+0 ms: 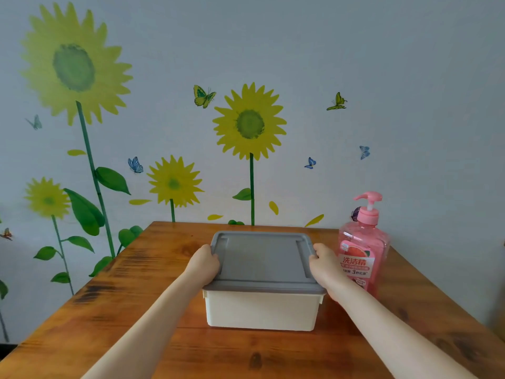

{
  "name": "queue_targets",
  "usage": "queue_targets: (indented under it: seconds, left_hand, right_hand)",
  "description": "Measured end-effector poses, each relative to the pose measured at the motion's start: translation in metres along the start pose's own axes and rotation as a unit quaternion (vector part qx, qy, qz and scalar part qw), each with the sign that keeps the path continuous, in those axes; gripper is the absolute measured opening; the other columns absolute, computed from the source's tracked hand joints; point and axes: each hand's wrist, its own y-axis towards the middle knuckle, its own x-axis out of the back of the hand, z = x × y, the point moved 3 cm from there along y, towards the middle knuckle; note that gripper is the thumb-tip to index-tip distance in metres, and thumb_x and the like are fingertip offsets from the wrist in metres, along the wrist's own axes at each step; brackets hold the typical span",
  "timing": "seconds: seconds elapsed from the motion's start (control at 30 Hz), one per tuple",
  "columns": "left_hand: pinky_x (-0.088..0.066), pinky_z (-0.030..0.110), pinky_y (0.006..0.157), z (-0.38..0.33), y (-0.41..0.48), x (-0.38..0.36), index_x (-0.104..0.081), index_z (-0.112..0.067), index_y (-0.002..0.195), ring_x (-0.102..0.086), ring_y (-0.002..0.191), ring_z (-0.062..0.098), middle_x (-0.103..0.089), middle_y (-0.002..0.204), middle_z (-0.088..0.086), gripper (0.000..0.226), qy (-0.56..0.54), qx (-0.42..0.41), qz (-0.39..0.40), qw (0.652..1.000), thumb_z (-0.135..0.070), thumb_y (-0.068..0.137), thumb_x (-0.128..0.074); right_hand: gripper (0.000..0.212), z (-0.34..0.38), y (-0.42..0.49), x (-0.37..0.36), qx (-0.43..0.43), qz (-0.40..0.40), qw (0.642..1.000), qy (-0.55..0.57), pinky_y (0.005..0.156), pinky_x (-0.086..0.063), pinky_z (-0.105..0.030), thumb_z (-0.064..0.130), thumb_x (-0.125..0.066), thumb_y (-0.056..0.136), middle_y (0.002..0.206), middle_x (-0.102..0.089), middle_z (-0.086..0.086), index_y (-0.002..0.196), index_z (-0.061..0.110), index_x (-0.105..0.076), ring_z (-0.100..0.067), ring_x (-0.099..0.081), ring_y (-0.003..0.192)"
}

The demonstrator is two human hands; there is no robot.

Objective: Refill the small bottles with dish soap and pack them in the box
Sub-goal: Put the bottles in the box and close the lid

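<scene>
A cream plastic box stands in the middle of the wooden table, closed by a grey lid. My left hand grips the lid's left edge and my right hand grips its right edge. A pink pump bottle of dish soap stands upright just right of the box, behind my right hand. No small bottles are in view; the inside of the box is hidden by the lid.
The wooden table runs up to a pale wall with sunflower and butterfly stickers. Its left and right edges slant away on either side of the box.
</scene>
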Motion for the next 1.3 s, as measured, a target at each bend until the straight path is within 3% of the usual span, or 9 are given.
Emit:
queue_targets:
  seconds: [0.1,0.27,0.47,0.57,0.7,0.9,1.03,1.17,1.3]
  left_hand:
    - [-0.038,0.027,0.069,0.001,0.003,-0.001,-0.048,0.002,0.113,-0.048,0.085,0.020,-0.055,0.104,0.016,0.025,0.027,-0.004,0.006,1.000,-0.012,0.096,-0.036]
    - [-0.041,0.027,0.074,0.001,0.009,0.000,-0.046,0.001,0.118,-0.051,0.093,0.024,-0.051,0.120,0.019,0.029,0.102,-0.006,0.029,0.994,-0.017,0.096,-0.038]
    - [-0.019,0.035,0.111,-0.020,0.010,-0.011,-0.032,-0.004,0.137,-0.018,0.139,0.027,-0.027,0.148,0.013,0.044,0.199,-0.146,-0.038,0.968,-0.011,0.095,-0.037]
    - [-0.015,0.040,0.112,-0.033,0.013,-0.028,-0.035,-0.011,0.137,-0.017,0.140,0.023,-0.030,0.148,0.010,0.041,0.230,-0.231,0.008,0.945,-0.025,0.098,-0.031]
    - [-0.007,0.047,0.113,-0.027,0.019,-0.042,-0.023,-0.022,0.143,-0.005,0.142,0.025,-0.013,0.155,0.008,0.051,0.293,-0.212,0.100,0.927,-0.045,0.097,-0.019]
    - [-0.004,0.045,0.114,-0.027,0.018,-0.043,-0.016,-0.021,0.146,0.000,0.142,0.027,-0.004,0.155,0.012,0.053,0.295,-0.192,0.152,0.924,-0.044,0.098,-0.016]
    - [-0.009,0.044,0.113,-0.031,0.018,-0.037,-0.026,-0.016,0.142,-0.008,0.142,0.026,-0.015,0.153,0.012,0.048,0.255,-0.184,0.172,0.934,-0.036,0.099,-0.021]
    - [-0.034,0.034,0.095,-0.029,0.024,-0.033,-0.049,-0.012,0.119,-0.047,0.115,0.025,-0.051,0.120,0.009,0.033,0.122,-0.151,0.127,0.973,-0.024,0.098,-0.027]
    - [-0.036,0.022,0.086,-0.022,0.025,-0.024,-0.055,-0.016,0.117,-0.051,0.111,0.018,-0.057,0.120,0.004,0.035,0.022,-0.125,0.030,0.991,-0.005,0.088,-0.040]
  right_hand:
    - [0.035,-0.002,-0.002,-0.002,0.007,0.006,1.000,-0.023,0.076,-0.040,-0.029,0.008,-0.030,0.098,0.128,-0.049,-0.017,0.130,0.002,-0.040,-0.021,-0.050,0.094]
    - [0.035,-0.002,0.001,-0.005,0.007,0.043,0.992,-0.119,0.065,-0.038,-0.023,0.007,-0.030,0.097,0.120,-0.054,-0.014,0.131,0.003,-0.037,-0.024,-0.054,0.096]
    - [0.035,-0.002,0.003,-0.005,0.002,0.066,0.983,-0.170,0.046,-0.028,-0.019,0.001,-0.030,0.094,0.108,-0.057,-0.015,0.129,0.000,-0.037,-0.019,-0.049,0.080]
    - [0.036,-0.001,0.003,-0.005,0.002,0.070,0.981,-0.181,0.050,-0.031,-0.021,0.001,-0.030,0.095,0.117,-0.056,-0.017,0.130,-0.001,-0.035,-0.023,-0.052,0.087]
    - [0.036,-0.002,0.005,-0.007,-0.001,0.078,0.976,-0.204,0.046,-0.029,-0.019,0.002,-0.032,0.095,0.117,-0.056,-0.016,0.131,0.001,-0.035,-0.022,-0.053,0.086]
    - [0.029,0.017,0.003,-0.013,0.076,0.071,0.937,-0.333,0.072,-0.036,-0.030,-0.002,-0.035,0.089,0.128,-0.040,-0.014,0.116,0.005,-0.045,-0.026,-0.048,0.101]
    - [0.044,0.046,0.001,-0.048,0.143,0.144,0.935,-0.292,0.108,-0.026,-0.038,0.011,-0.029,0.098,0.155,-0.016,-0.011,0.142,0.008,-0.028,-0.027,-0.022,0.140]
    - [0.050,0.056,-0.003,-0.075,0.176,0.144,0.915,-0.334,0.112,-0.015,-0.047,0.041,-0.024,0.099,0.153,-0.022,-0.013,0.141,0.016,-0.031,-0.031,-0.016,0.141]
    - [0.073,0.050,-0.003,-0.081,0.168,0.173,0.900,-0.363,0.112,-0.005,-0.053,0.068,-0.017,0.087,0.156,-0.012,-0.013,0.147,0.026,-0.020,-0.034,-0.006,0.143]
